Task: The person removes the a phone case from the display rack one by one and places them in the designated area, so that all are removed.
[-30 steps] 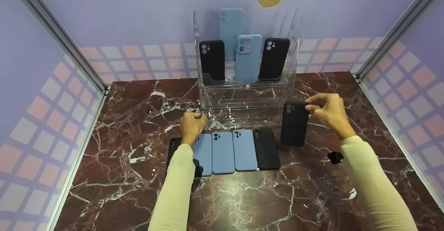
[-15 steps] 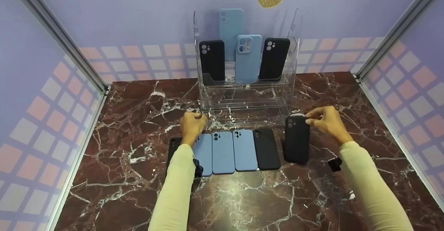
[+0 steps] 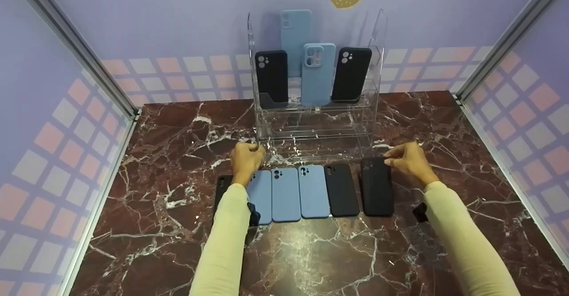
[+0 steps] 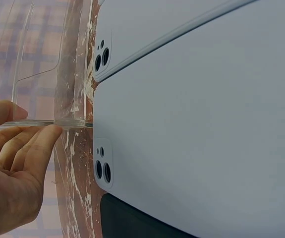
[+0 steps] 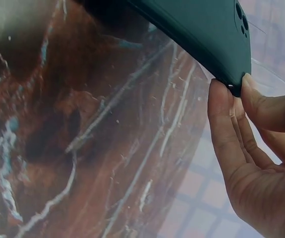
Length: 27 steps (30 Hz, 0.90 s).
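Observation:
My right hand (image 3: 411,159) pinches the top right corner of a black phone case (image 3: 378,189) at the right end of a row. In the right wrist view, thumb and fingertips grip that corner, and the case tilts up off the tabletop there. My left hand (image 3: 246,160) holds the left side edge of a clear acrylic display stand (image 3: 311,134). Thumb and fingers lie on either side of its panel (image 4: 38,122) in the left wrist view. Beside the held case lies another black phone case (image 3: 342,190), then three blue phone cases (image 3: 286,194). My left forearm partly covers a black case (image 3: 222,189) at the left end.
Upright on the stand's upper tiers are two black phone cases (image 3: 272,76) and two blue ones (image 3: 318,74). The marbled tabletop (image 3: 311,260) extends in front of the row. Patterned panels (image 3: 178,25) enclose the back and both sides.
My right hand has brought the black case down and toward me, then slightly left, to the right end of the row. The left hand has stayed on the stand.

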Each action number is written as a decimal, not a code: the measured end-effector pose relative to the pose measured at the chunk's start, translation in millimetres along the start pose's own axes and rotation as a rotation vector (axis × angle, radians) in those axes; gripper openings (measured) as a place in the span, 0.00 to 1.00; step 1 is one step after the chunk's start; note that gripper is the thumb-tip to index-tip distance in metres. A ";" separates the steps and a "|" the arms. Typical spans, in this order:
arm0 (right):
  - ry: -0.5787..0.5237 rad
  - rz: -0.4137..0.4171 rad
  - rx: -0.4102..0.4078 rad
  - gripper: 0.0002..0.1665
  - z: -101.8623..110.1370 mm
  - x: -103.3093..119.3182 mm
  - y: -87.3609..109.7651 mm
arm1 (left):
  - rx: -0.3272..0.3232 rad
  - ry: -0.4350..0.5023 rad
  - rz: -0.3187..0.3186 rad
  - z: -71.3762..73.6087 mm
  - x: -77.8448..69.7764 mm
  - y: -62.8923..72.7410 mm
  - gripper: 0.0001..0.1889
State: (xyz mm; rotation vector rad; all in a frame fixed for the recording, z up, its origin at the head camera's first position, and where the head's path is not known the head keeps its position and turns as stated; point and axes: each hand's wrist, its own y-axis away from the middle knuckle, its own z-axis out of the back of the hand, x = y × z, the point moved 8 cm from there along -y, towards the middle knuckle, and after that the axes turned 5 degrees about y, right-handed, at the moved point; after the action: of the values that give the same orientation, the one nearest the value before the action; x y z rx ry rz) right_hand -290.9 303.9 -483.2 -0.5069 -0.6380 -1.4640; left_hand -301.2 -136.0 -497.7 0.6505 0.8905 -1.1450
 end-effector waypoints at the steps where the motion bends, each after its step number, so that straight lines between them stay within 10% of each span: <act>1: -0.002 0.000 0.002 0.11 -2.4 -0.9 -0.8 | -0.002 -0.003 -0.001 0.3 -0.2 0.0 0.09; 27: 0.017 -0.046 -0.008 0.10 -31.3 -3.9 -12.2 | -0.005 -0.004 -0.019 0.6 -0.4 -1.3 0.19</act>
State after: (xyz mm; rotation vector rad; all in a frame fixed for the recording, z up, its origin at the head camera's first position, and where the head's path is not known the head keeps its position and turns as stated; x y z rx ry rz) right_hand -300.3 285.2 -509.7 -0.4884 -0.6345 -1.5130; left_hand -302.4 -136.6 -497.1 0.6368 0.8970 -1.1604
